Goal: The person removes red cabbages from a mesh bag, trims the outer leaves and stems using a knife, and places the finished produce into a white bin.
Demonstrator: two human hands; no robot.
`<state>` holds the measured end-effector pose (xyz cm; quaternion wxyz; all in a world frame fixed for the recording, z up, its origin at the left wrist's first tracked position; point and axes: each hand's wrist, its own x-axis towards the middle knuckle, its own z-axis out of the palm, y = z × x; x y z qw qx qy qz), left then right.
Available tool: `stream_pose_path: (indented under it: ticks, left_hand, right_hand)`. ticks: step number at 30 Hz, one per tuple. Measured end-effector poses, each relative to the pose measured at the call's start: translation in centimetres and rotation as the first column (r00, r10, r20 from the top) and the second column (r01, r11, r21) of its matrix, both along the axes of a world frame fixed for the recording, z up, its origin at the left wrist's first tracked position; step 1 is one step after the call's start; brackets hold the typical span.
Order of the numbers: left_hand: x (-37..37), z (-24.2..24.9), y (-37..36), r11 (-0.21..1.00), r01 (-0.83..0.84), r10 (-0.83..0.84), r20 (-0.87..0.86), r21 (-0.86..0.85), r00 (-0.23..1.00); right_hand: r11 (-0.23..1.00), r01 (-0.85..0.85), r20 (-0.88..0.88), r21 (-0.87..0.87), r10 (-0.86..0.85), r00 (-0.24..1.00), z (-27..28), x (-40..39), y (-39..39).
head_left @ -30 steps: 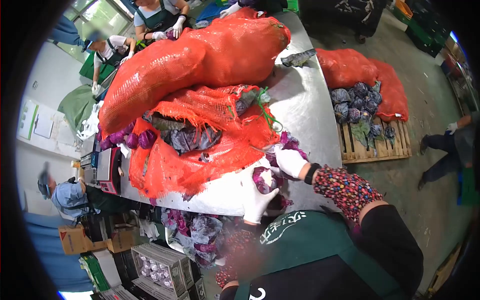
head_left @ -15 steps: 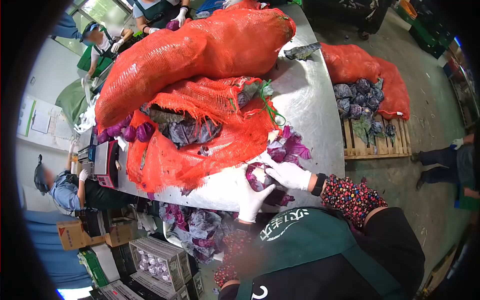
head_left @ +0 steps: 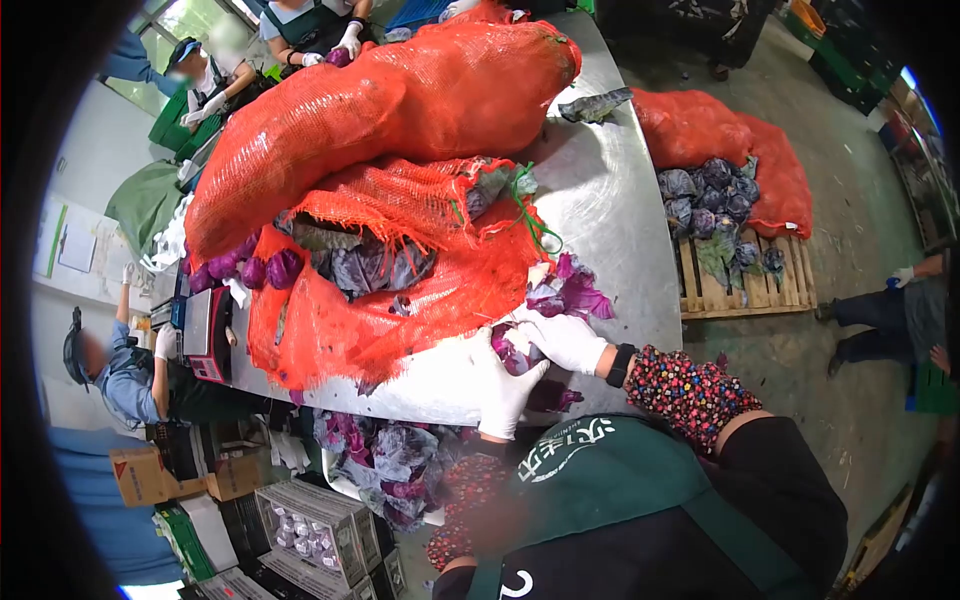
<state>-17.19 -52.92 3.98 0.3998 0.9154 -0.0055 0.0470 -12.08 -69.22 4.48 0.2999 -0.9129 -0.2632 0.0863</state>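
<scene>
A purple cabbage (head_left: 516, 350) with pale cut patches lies between my gloved hands at the near edge of the metal table (head_left: 620, 240). My left hand (head_left: 502, 388) wraps round its near left side, thumb spread along it. From the right, my right hand (head_left: 568, 342) presses its fingers on the top of the cabbage; its fingertips are partly hidden. Loose purple leaves (head_left: 572, 290) lie just beyond. An opened red mesh bag (head_left: 450, 310) with dark-leaved cabbages (head_left: 375, 265) inside spreads to the left.
A full red mesh bag (head_left: 400, 95) lies across the far table. Trimmed leaves (head_left: 395, 460) fill a container below the near edge. A pallet (head_left: 745, 285) holds more cabbages at right. Co-workers stand at left and beyond the table; another person's legs show at far right.
My right hand has shifted slightly on the cabbage, which looks a little turned. The view has moved slightly. A co-worker at the left has raised an arm.
</scene>
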Motion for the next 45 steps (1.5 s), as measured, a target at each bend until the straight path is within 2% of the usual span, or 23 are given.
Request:
stream_pose_path:
  ticks: [1, 4, 7, 8, 10, 11, 12, 15, 16, 18, 20, 21, 22, 25, 30, 32, 33, 36, 37, 38, 40, 43, 45]
  left_hand:
    - [0.0, -0.2, -0.4, 0.999, -0.042, 0.041, 0.031, 0.023, 0.999]
    - [-0.1, 0.7, -0.8, 1.0, -0.013, 0.013, 0.03, -0.003, 0.999]
    - [-3.2, 1.2, -1.0, 0.986, -0.01, -0.001, 0.063, 0.166, 0.998]
    - [-4.3, 0.5, -0.1, 0.998, -0.009, 0.001, 0.113, 0.067, 0.994]
    - [-6.3, 1.0, 1.7, 0.994, -0.091, 0.089, -0.031, -0.059, 0.996]
    - [-7.2, 0.5, 2.6, 0.986, -0.156, 0.155, -0.023, -0.06, 0.988]
    - [-7.4, 0.8, 3.2, 0.977, -0.177, 0.173, -0.043, -0.119, 0.984]
    - [-6.4, 0.0, 4.0, 0.942, -0.219, 0.205, -0.082, -0.255, 0.975]
    - [-6.0, -0.1, 3.7, 0.956, -0.226, 0.219, -0.06, -0.189, 0.974]
    - [-5.3, 0.0, 2.9, 0.965, -0.223, 0.219, -0.041, -0.136, 0.975]
    - [-5.1, 1.3, 1.9, 0.976, -0.207, 0.21, -0.048, 0.061, 0.977]
    - [-4.9, 1.4, 1.4, 0.977, -0.202, 0.205, -0.044, 0.074, 0.978]
    - [-4.8, 1.5, 0.8, 0.978, -0.195, 0.199, -0.049, 0.074, 0.979]
    - [-4.8, 1.3, -0.3, 0.949, -0.224, 0.225, 0.021, 0.221, 0.974]
    - [-4.5, 0.8, -0.8, 0.942, -0.238, 0.245, 0.002, 0.234, 0.97]
    - [-4.2, 0.9, -0.7, 0.932, -0.242, 0.248, 0.012, 0.271, 0.969]
    - [-3.9, 0.9, -0.7, 0.927, -0.247, 0.249, 0.028, 0.282, 0.968]
    - [-4.0, 1.2, -1.0, 0.906, -0.279, 0.263, 0.092, 0.318, 0.96]
    - [-3.8, 1.3, -1.0, 0.905, -0.285, 0.277, 0.071, 0.317, 0.958]
    - [-3.6, 1.4, -1.0, 0.903, -0.293, 0.292, 0.052, 0.314, 0.955]
    - [-3.5, 1.3, -1.0, 0.897, -0.318, 0.317, 0.057, 0.308, 0.947]
    - [-3.4, 1.3, -0.7, 0.905, -0.31, 0.314, 0.035, 0.292, 0.949]
    - [-3.5, 1.6, -0.7, 0.912, -0.302, 0.31, 0.017, 0.276, 0.951]
  right_hand:
    - [0.997, -0.066, 0.106, -0.025, 0.068, 0.992, -2.4, 0.5, 0.0]
    - [0.998, -0.02, 0.042, -0.054, 0.022, 0.999, -3.1, 1.8, -0.4]
    - [0.99, 0.059, 0.075, -0.13, -0.049, 0.996, -4.8, 3.6, -3.0]
    - [0.991, 0.058, 0.052, -0.12, -0.052, 0.997, -5.9, 4.4, -3.8]
    - [0.984, 0.136, 0.07, -0.115, -0.128, 0.989, -6.1, 4.6, -4.4]
    - [0.945, 0.302, -0.081, -0.122, -0.313, 0.946, -5.6, 4.6, -4.0]
    - [0.942, 0.312, -0.035, -0.12, -0.318, 0.947, -5.6, 4.3, -3.5]
    - [0.973, 0.15, -0.073, -0.176, -0.165, 0.984, -2.5, 2.3, -1.3]
    - [0.969, -0.133, -0.012, -0.21, 0.133, 0.991, -6.0, 2.0, -1.2]
    - [0.981, -0.188, -0.155, -0.042, 0.18, 0.971, 2.1, -0.5, 0.0]
    - [0.99, -0.066, -0.157, 0.128, 0.086, 0.984, 2.4, -2.2, 0.8]
    - [1.0, -0.019, -0.441, 0.016, 0.024, 0.897, 4.4, -1.9, 1.3]
    - [1.0, -0.012, -0.445, 0.015, 0.017, 0.896, 4.0, -2.0, 1.1]
    - [0.971, -0.235, -0.103, 0.033, 0.237, 0.966, 2.6, -2.9, 1.1]
    - [0.962, -0.221, -0.306, -0.158, 0.165, 0.938, 2.0, -2.4, 1.0]
    - [0.961, -0.028, -0.254, 0.275, 0.1, 0.962, 0.8, -2.3, 0.7]
    - [0.925, 0.098, -0.404, 0.367, 0.063, 0.913, 0.2, -2.6, 0.2]
    - [0.954, 0.111, -0.394, 0.278, 0.008, 0.919, 0.2, -2.7, 0.3]
    - [0.93, -0.012, 0.024, 0.368, 0.003, 1.0, -4.0, -2.8, 0.6]
    - [0.93, -0.017, 0.028, 0.366, 0.007, 1.0, -3.8, -2.8, 0.8]
    - [0.858, 0.212, -0.355, 0.468, -0.037, 0.934, -3.2, -2.7, 1.0]
    - [0.775, 0.382, -0.621, 0.504, 0.018, 0.784, -1.9, -2.6, 1.3]
    - [0.726, 0.435, -0.671, 0.532, 0.049, 0.74, -2.3, -2.6, 1.5]
